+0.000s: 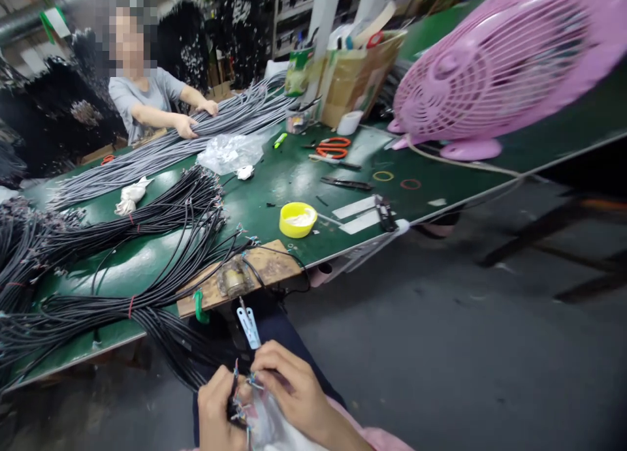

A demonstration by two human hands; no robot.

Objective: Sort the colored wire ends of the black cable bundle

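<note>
At the lower middle of the head view, my left hand (pixel 215 408) is closed around a few black cables (pixel 234 389) whose stripped, coloured wire ends stick up between the fingers. Beside it, my right hand (pixel 298 392) pinches at one cable's fine wires (pixel 252 379), thumb against forefinger. White cloth or plastic (pixel 274 425) lies below both hands, over the lap. Just above my right hand is a light blue clothespin (pixel 249 327), fixed to the shaft of a small motor (pixel 234 278) mounted on a wooden board (pixel 279 262) at the table edge.
Bundles of black cable (pixel 161 275) cover the green table's left side. A yellow dish (pixel 298 220), pliers (pixel 347 183), orange-handled scissors (pixel 334 147) and a pink fan (pixel 470 79) stand or lie rightward. Across the table, a person (pixel 147 92) handles grey cables (pixel 235 121).
</note>
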